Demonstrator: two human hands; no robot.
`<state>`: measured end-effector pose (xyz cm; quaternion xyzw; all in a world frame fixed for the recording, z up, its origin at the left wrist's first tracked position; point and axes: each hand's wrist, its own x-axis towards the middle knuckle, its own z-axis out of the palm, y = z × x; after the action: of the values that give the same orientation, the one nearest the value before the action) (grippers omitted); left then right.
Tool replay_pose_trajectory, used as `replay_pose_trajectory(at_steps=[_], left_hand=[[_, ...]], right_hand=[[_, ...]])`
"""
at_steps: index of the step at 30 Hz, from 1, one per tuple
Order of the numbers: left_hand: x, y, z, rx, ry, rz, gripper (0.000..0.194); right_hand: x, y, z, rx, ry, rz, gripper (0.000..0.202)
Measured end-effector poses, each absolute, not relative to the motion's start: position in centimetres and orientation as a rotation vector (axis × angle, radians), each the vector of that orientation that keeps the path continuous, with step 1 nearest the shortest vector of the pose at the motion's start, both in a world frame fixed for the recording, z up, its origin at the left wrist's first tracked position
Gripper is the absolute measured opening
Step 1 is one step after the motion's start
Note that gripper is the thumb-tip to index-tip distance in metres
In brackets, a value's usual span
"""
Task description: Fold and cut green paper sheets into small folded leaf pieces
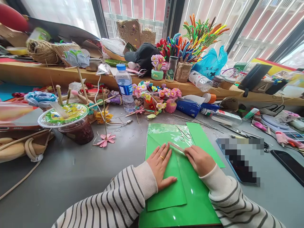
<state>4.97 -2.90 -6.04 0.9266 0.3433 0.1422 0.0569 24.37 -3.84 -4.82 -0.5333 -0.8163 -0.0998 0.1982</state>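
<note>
My left hand [160, 166], with a ring on one finger, lies flat on a sheet of green paper [169, 199], its fingers stretched out and the thumb apart. In my right hand [200, 160] is a thin, flat, brownish stick [175, 147]; its far end meets the paper by my left fingertips. Its exact kind is hard to make out. Beneath the sheet is a larger green pack in shiny clear plastic [201, 209]. Small scissors [184, 134] rest on the plastic beyond my hands, beside a green paper strip [205, 144].
At left stand a lidded drink cup [76, 129] and a pink paper flower [105, 140]. A water bottle [125, 90] and yarn flowers [152, 95] are at the back. Two phones [239, 161] lie at right. A wooden ledge [142, 81] carries crowded craft supplies.
</note>
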Motion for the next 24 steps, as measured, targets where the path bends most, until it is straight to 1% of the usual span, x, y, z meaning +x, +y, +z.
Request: replay_pose_trajectory(at_steps=[4,7,10,13,16,20,24], left_hand=[[4.9,-2.9,-6.0,2.807,1.042,0.436,0.078],[4.9,-2.9,-6.0,2.802,1.031,0.438,0.078],[4.9,-2.9,-6.0,2.795,1.024,0.438,0.077],[4.9,-2.9,-5.9,2.799,1.027,0.413,0.077],[5.0,-2.9,-5.8,2.805,1.035,0.379,0.077],[4.9,-2.9,-5.7,2.798,1.041,0.359,0.078],[4.9,-3.0,-5.6,2.794,1.031,0.345,0.079]], right_hand=[[23.9,-3.0,-5.0,-1.506,-2.307,-0.526,0.034],[23.8,-2.6,-5.0,-1.446,-2.408,-0.699,0.033],[23.6,-2.3,-4.9,-1.465,-2.459,-0.758,0.029],[23.3,-2.0,-4.8,-1.588,-2.459,-0.738,0.024],[22.8,-1.5,-4.6,-1.764,-2.472,-0.635,0.019],[22.1,-0.5,-4.3,-2.023,-2.444,-0.419,0.019],[22.1,0.7,-3.8,-2.133,-2.366,-0.335,0.018]])
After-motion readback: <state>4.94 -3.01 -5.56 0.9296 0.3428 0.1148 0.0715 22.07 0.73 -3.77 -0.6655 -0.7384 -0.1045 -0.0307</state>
